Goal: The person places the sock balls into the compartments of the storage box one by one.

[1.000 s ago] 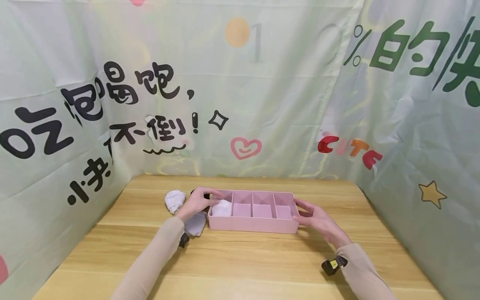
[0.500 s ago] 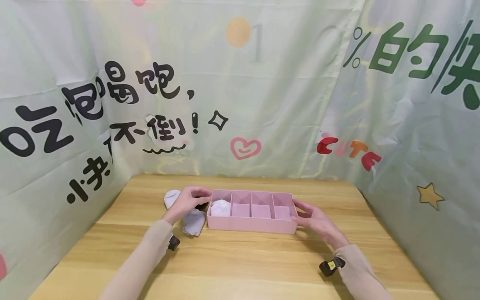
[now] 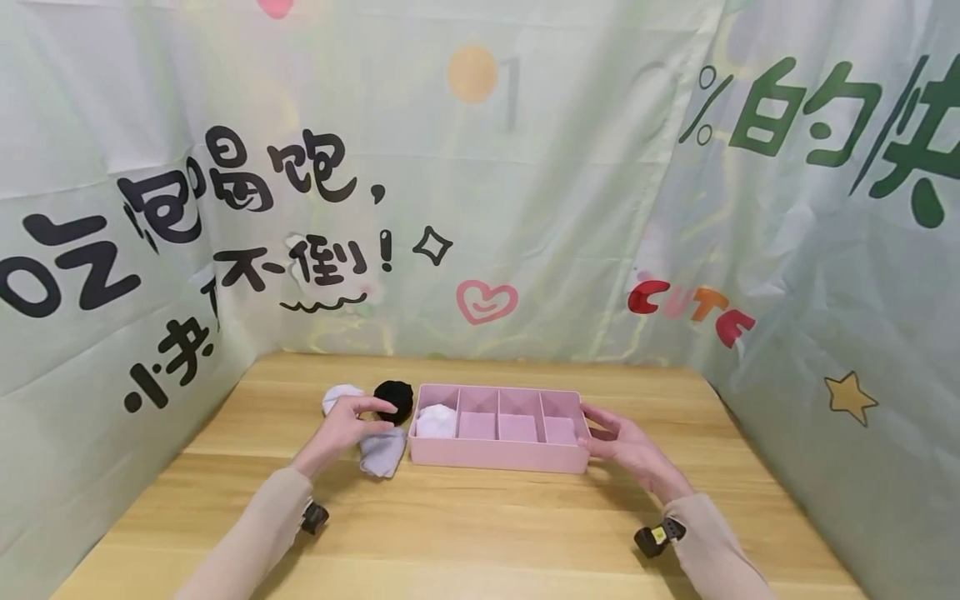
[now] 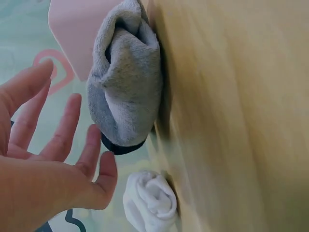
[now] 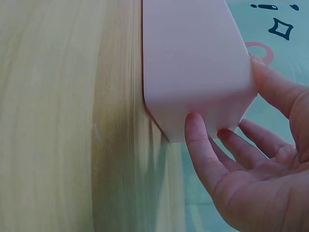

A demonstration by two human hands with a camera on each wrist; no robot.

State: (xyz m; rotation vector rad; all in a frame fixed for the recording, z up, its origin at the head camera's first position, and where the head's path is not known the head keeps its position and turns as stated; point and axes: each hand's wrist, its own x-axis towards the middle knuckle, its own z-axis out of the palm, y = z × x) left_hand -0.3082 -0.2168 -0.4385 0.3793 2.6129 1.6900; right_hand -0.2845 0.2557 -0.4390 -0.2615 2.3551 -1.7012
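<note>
My left hand (image 3: pixel 341 432) hovers with spread fingers beside a black rolled sock (image 3: pixel 395 398) and a grey rolled sock (image 3: pixel 383 454). In the left wrist view the grey sock mostly hides the black one, and nothing lies in the hand. A white rolled sock (image 3: pixel 339 395) lies behind that hand. Right of the socks is a pink divided box (image 3: pixel 498 455); its leftmost compartment holds a white fluffy bundle (image 3: pixel 437 422). At the box's right end my right hand (image 3: pixel 636 452) touches the wall with extended fingers, and its thumb (image 5: pixel 270 77) rests at the rim.
A wooden table (image 3: pixel 480 533) carries everything. Printed fabric curtains (image 3: pixel 420 183) enclose it at the back and both sides. Thin dividers split the box into several compartments. A small black camera is strapped to each wrist.
My left hand has withdrawn from the box's leftmost compartment and moved left over the socks, uncovering the white bundle and the black sock. The right hand keeps its place at the box.
</note>
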